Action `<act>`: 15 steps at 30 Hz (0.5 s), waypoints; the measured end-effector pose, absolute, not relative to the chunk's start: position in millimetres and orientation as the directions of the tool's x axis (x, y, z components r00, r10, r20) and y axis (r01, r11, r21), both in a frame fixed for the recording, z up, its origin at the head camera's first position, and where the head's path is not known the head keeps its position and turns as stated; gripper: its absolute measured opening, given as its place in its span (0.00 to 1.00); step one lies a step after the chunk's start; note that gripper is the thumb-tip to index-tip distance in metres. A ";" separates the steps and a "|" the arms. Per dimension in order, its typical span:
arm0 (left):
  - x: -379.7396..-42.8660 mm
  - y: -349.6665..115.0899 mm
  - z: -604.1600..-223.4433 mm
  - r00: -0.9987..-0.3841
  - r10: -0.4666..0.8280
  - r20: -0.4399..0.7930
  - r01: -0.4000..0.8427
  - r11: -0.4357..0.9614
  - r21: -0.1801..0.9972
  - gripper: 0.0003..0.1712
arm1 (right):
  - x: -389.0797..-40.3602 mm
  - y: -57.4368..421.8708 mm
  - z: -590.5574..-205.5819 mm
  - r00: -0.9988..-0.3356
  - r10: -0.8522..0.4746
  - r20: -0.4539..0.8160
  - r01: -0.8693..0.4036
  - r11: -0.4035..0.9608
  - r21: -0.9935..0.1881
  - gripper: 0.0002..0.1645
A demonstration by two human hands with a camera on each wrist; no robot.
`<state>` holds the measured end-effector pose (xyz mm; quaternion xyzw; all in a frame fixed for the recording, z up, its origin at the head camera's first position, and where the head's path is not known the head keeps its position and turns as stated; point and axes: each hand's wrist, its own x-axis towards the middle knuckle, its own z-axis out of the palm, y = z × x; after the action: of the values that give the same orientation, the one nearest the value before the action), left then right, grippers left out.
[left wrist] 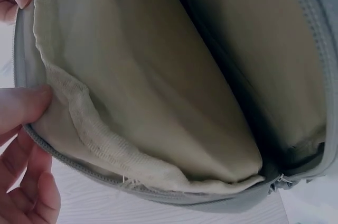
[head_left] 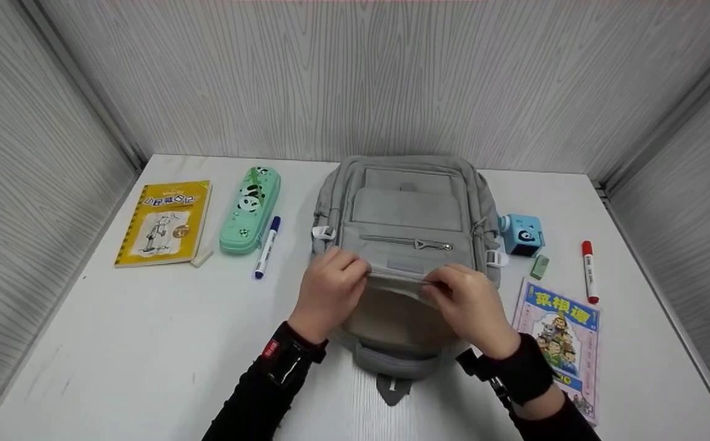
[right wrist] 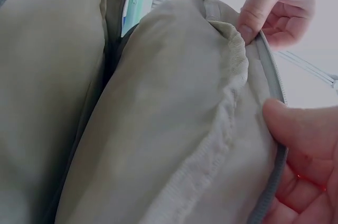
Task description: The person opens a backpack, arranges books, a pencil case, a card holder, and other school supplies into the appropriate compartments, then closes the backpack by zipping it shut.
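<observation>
A grey backpack [head_left: 407,211] lies on the table with its main compartment unzipped and its top handle [head_left: 397,361] toward the person. My left hand [head_left: 333,294] pinches the zippered edge of the front panel between thumb and fingers. Farther along that same edge, my right hand [head_left: 471,306] pinches it too. Together they hold the panel lifted, and the beige lining [left wrist: 148,86] shows inside. An elastic-topped inner pocket [right wrist: 158,113] runs along the panel in the right wrist view. The bottom of the compartment is in shadow.
Left of the bag are a yellow book [head_left: 165,223], an eraser [head_left: 201,257], a green panda pencil case [head_left: 249,208] and a blue marker [head_left: 268,248]. To its right sit a blue panda box [head_left: 523,236], a green eraser [head_left: 540,267], a red marker [head_left: 589,269] and a pink-and-blue book [head_left: 557,337].
</observation>
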<state>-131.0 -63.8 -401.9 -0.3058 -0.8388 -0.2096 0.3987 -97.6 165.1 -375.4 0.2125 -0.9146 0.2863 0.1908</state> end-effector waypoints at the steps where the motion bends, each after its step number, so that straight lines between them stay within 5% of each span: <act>1: -131.8 -66.5 -402.3 -0.513 0.368 0.775 0.694 0.709 0.123 0.09 | -98.2 165.1 -375.4 -0.836 -0.276 0.475 -0.497 0.748 -0.440 0.03; 6: -149.4 -99.3 -404.5 -0.712 0.423 0.561 0.673 0.640 0.371 0.15 | -101.3 165.0 -374.4 -0.825 -0.260 0.501 -0.496 0.757 -0.424 0.03; 11: -192.5 -171.7 -411.4 -0.955 0.143 0.260 0.261 0.822 0.505 0.24 | -101.3 166.2 -372.4 -0.825 -0.238 0.513 -0.486 0.762 -0.428 0.04; 15: -213.7 -245.5 -430.3 -0.991 -0.116 0.073 -0.072 0.895 0.440 0.30 | -100.7 165.5 -372.9 -0.831 -0.236 0.503 -0.480 0.760 -0.437 0.05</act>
<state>-213.7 -245.5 -430.3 0.0484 -0.9722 -0.2240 0.0486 -100.7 165.5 -372.9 0.1960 -0.9133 0.2855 0.2143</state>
